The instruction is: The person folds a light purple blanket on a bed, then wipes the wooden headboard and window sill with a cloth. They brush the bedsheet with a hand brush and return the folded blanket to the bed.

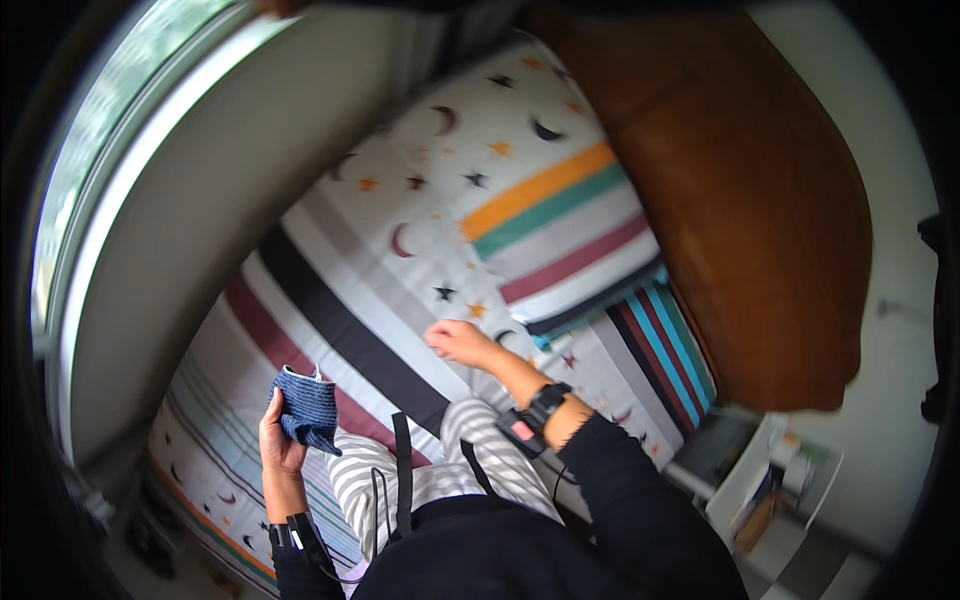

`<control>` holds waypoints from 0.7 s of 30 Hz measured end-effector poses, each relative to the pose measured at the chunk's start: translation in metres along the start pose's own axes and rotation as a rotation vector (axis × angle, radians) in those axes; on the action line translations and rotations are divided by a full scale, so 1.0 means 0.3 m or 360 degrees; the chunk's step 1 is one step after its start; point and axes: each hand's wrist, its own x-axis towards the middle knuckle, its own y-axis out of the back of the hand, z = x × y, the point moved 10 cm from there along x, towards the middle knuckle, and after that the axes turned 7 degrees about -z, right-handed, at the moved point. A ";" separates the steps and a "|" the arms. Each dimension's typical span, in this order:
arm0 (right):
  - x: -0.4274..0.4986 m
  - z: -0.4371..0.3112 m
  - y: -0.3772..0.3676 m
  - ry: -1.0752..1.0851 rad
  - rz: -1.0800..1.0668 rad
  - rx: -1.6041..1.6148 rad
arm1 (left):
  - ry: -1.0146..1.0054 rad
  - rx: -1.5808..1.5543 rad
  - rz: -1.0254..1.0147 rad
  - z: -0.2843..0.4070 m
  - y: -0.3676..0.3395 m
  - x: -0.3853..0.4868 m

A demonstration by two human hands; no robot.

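A small folded blue ribbed cloth [309, 405] with a pale edge is held up in my left hand [279, 435], thumb along its near side. My right hand [461, 343] hovers above the bed, fingers curled in; I see nothing held in it, though its palm side is hidden. Beneath both hands spreads a bedsheet [375, 315] printed with stripes, moons and stars. My knees, in grey-and-white striped trousers [480, 442], rest on it.
A striped pillow [562, 240] lies near the brown headboard [742, 202], with a second striped pillow [667, 360] beside it. A window [97, 150] and wall run along the left. At lower right stands a white bedside unit [765, 480] holding assorted items.
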 end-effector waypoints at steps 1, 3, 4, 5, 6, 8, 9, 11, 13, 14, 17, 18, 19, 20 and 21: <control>-0.136 0.104 0.131 -0.0123 0.0120 0.0160 | 0.0092 0.0087 -0.0058 -0.067 -0.071 0.023; -0.413 0.272 0.321 -0.0249 0.0348 0.0272 | 0.0251 0.0295 0.0103 -0.188 -0.158 0.068; -0.542 0.342 0.383 -0.0254 0.0487 0.0356 | 0.0325 0.0365 0.0083 -0.245 -0.233 0.087; -0.661 0.427 0.420 -0.0326 0.0597 0.0438 | 0.0392 0.0431 -0.0063 -0.313 -0.317 0.113; -0.764 0.501 0.445 -0.0389 0.0757 0.0519 | 0.0440 0.0530 -0.0188 -0.371 -0.392 0.138; -0.918 0.619 0.425 -0.0515 0.0995 0.0655 | 0.0477 0.0701 -0.0482 -0.458 -0.529 0.175; -0.951 0.646 0.391 -0.0484 0.1065 0.0772 | 0.0472 0.0792 -0.0495 -0.478 -0.562 0.197; -0.995 0.665 0.302 -0.0430 0.1214 0.0938 | 0.0480 0.0772 -0.0615 -0.511 -0.622 0.215; -0.984 0.651 0.194 -0.0319 0.1152 0.1295 | 0.0649 0.0725 -0.0719 -0.566 -0.651 0.231; -0.981 0.622 0.176 -0.0244 0.1125 0.1221 | 0.0723 0.0773 -0.0646 -0.584 -0.629 0.246; -1.006 0.565 0.184 -0.0031 0.1111 0.1150 | 0.0804 0.0872 -0.0567 -0.614 -0.586 0.282; -1.046 0.561 0.222 0.0098 0.1222 0.1169 | 0.0839 0.0911 -0.0593 -0.638 -0.577 0.284; -1.107 0.600 0.262 0.0070 0.1374 0.1201 | 0.0916 0.0936 -0.0715 -0.677 -0.580 0.267; -1.166 0.631 0.309 0.0120 0.1494 0.1229 | 0.0959 0.0976 -0.0720 -0.718 -0.575 0.268; -1.229 0.669 0.352 0.0188 0.1602 0.1236 | 0.1020 0.0996 -0.0659 -0.766 -0.561 0.264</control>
